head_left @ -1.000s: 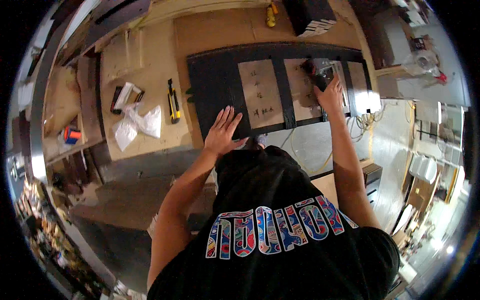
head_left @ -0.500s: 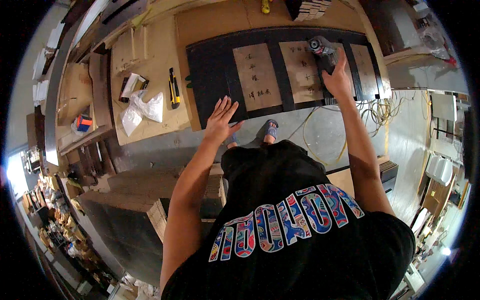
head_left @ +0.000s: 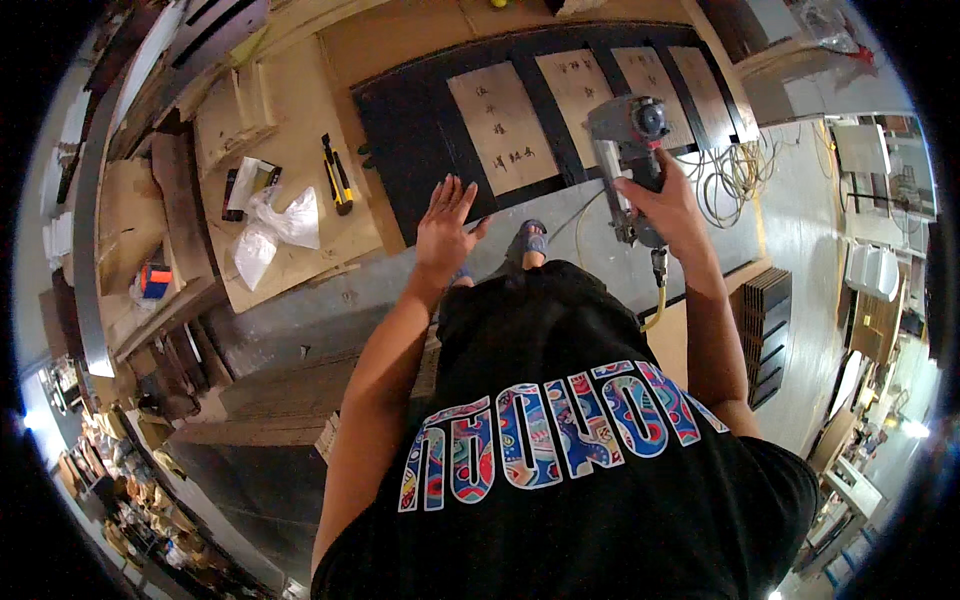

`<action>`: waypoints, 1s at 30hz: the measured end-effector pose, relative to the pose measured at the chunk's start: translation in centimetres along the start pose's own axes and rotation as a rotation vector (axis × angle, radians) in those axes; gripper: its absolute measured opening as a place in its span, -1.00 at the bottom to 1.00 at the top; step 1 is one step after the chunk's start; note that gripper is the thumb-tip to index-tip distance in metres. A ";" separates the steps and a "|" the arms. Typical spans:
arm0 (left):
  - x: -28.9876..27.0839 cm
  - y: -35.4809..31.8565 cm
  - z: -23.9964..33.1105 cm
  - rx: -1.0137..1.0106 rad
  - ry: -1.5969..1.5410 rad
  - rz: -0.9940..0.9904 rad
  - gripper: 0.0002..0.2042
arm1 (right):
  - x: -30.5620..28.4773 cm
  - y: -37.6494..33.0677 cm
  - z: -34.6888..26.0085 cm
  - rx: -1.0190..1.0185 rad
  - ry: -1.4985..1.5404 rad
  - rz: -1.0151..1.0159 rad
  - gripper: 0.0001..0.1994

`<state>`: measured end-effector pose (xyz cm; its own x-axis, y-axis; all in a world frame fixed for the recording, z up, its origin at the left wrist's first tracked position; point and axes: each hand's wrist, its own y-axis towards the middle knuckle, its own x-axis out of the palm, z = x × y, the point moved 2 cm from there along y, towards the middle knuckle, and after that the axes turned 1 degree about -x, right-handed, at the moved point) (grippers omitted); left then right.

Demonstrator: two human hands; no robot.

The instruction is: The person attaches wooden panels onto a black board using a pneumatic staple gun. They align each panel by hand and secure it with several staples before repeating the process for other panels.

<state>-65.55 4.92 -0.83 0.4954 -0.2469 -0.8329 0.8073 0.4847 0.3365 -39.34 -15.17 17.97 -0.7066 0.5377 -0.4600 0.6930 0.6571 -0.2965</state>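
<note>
My right hand (head_left: 672,205) is wrapped round the handle of an air nail gun (head_left: 632,135), grey and black with a round dark cap. I hold it up over the right front part of a long black panel (head_left: 400,130); a hose fitting comes out below my grip. The panel has several pale brown rectangles (head_left: 503,125) set between black strips, some with handwriting. At the panel's front left edge, my left hand (head_left: 448,225) rests with its fingers stretched out and holds nothing.
Left of the panel lie a yellow and black utility knife (head_left: 336,178), a white plastic bag (head_left: 280,225) and a small box (head_left: 252,185). A coiled yellow hose (head_left: 735,180) lies on the floor at right. Stacked dark boards (head_left: 270,430) stand at lower left.
My right hand has lifted the nail gun off the panel and drawn it toward me, turning it. My left hand stays at the panel's front edge.
</note>
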 end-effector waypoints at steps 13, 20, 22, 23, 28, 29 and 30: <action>-0.1 -0.1 -0.5 -0.017 -0.112 0.031 -0.37 | 5.2 -4.7 -2.1 0.004 -0.104 -0.268 -0.70; 0.1 0.1 -0.5 0.033 -0.159 0.117 -0.41 | 7.2 -5.4 -2.4 0.112 -0.171 -0.278 -0.67; 0.3 0.0 -0.5 0.022 -0.163 0.115 -0.41 | 8.1 -5.4 -2.4 0.155 -0.152 -0.269 -0.65; 0.2 0.0 -0.4 0.014 -0.165 0.115 -0.41 | 8.5 -5.3 -2.3 0.164 -0.146 -0.277 -0.65; 0.1 0.1 -0.2 0.030 -0.149 0.114 -0.42 | 10.1 -3.8 0.3 0.196 -0.116 -0.304 -0.72; 0.0 0.0 -0.1 0.023 -0.140 0.114 -0.42 | 10.5 -3.6 0.4 0.211 -0.116 -0.302 -0.73; 0.0 -0.1 -0.1 0.026 -0.137 0.115 -0.42 | 10.7 -3.6 0.3 0.208 -0.084 -0.303 -0.73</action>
<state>-65.65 4.97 -0.89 0.6228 -0.3038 -0.7210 0.7497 0.4954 0.4388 -49.36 -11.88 13.84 -0.8760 0.2841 -0.3897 0.4743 0.6539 -0.5895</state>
